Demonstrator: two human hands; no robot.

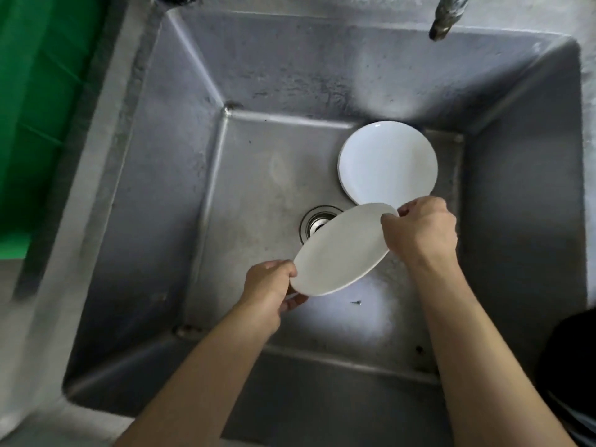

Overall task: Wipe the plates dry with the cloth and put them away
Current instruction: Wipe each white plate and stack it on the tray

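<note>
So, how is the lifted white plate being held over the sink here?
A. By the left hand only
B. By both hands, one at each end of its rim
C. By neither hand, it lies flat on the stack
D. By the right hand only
B: the left hand grips the plate at its near-left rim and the right hand pinches its far-right rim, above the sink.

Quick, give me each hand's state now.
Left hand: grips the near rim of the lifted plate.
Right hand: pinches that plate's far rim.

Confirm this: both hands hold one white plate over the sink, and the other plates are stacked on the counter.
Not quite. Both hands, left and right, do hold one white plate over the sink, but the head view shows the other plates stacked inside the sink, not on the counter.
</note>
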